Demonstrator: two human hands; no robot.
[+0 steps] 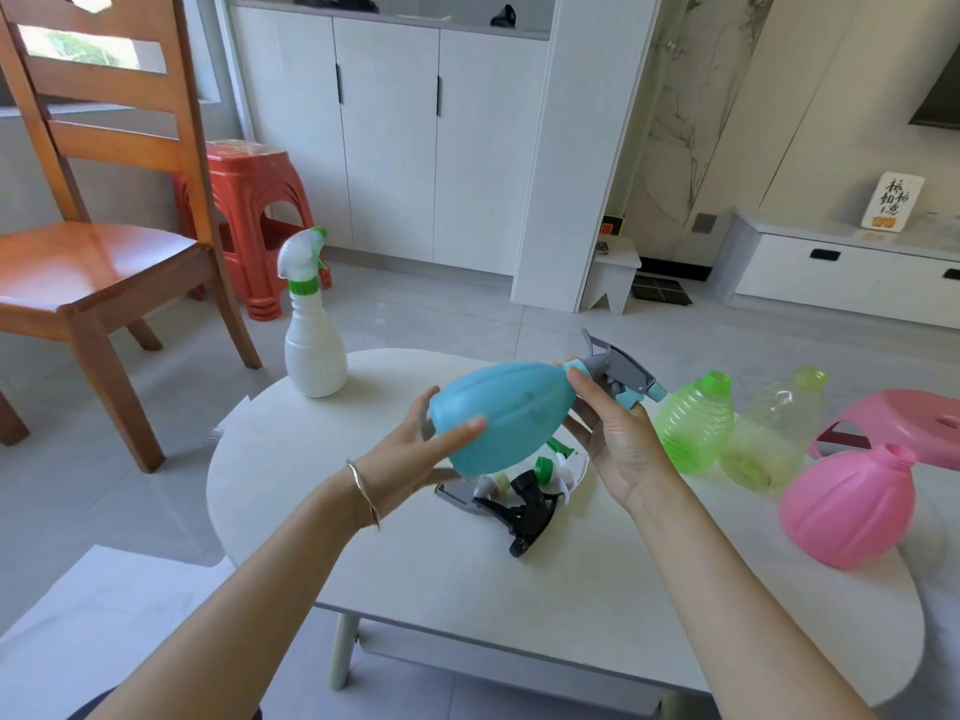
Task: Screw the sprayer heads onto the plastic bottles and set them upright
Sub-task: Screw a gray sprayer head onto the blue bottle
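I hold a blue bottle (498, 413) tilted on its side above the white table (395, 553). My left hand (415, 449) grips the bottle's base. My right hand (608, 433) pinches the collar of the grey and blue sprayer head (621, 374) that sits on the bottle's neck. A white bottle with a green and white sprayer head (314, 324) stands upright at the table's far left. A loose black sprayer head (527, 511) and several others lie under the blue bottle. A green bottle (693, 423), a clear yellowish bottle (774, 433) and a pink bottle (852, 506) lie open-necked at the right.
A wooden chair (104, 226) stands at the left, with a red plastic stool (249, 200) behind it. A pink stool (909, 423) lies beside the table at the right. White cabinets (389, 137) line the back wall.
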